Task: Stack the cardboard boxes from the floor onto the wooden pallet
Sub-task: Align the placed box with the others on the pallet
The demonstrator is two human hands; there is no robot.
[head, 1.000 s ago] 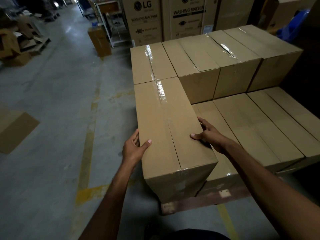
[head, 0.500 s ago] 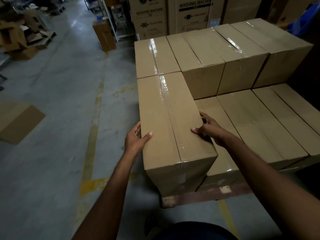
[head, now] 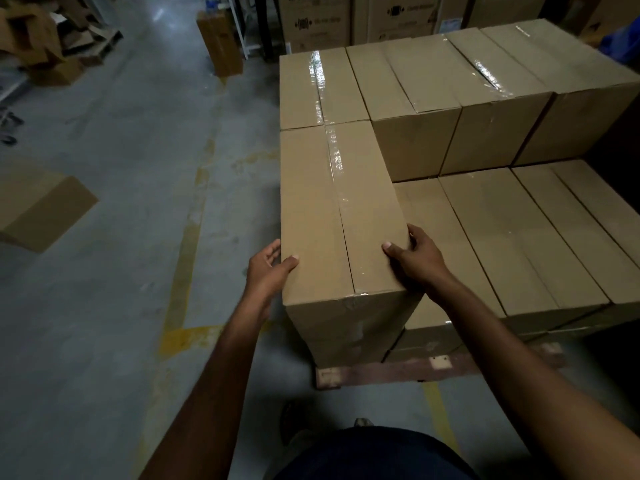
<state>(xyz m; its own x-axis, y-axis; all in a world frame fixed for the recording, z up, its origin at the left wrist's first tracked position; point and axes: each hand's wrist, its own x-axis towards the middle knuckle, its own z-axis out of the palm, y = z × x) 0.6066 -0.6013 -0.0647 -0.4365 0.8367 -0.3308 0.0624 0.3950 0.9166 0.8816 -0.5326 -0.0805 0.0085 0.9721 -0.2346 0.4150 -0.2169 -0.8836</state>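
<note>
Head view, stacking at the wooden pallet. The only legible writing is on the tall printed cartons at 12 o'clock, where the cropped word "WASHING" and small pictograms show at the top edge; no brand mark can be read. The plain brown boxes carry no print, only clear tape along their top seams. The near box lies lengthwise at the pallet's 7 o'clock corner, resting on a box of the lower tier, and its far end meets a like box at 12 o'clock. The upper tier stands at 1 o'clock, touching the near box at its far right corner. The left hand grips the near box's 9 o'clock side, thumb over the top edge and fingers flat against the side wall. The right hand grips the 3 o'clock edge, thumb on the top face and fingers curled down over the rim. On the concrete floor a yellow line runs at 10 o'clock, and a loose box lies at 9 o'clock.
</note>
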